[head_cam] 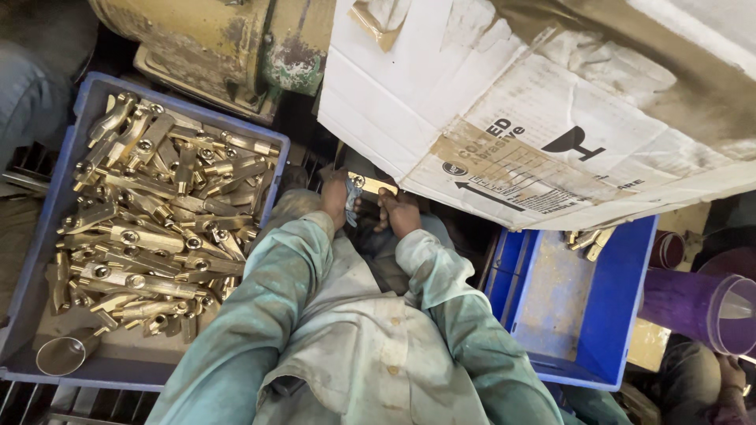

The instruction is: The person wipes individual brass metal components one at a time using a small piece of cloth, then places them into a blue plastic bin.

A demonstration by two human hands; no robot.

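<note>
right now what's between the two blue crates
In the head view, the person's sleeved arms, the left hand and right hand holding a brass part, lie between the full crate and the nearly bare one.

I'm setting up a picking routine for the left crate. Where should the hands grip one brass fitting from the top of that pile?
Probably across the long flat body of a top brass fitting, from above: it lies flat, flanks exposed, ends tangled among neighbours.
</note>
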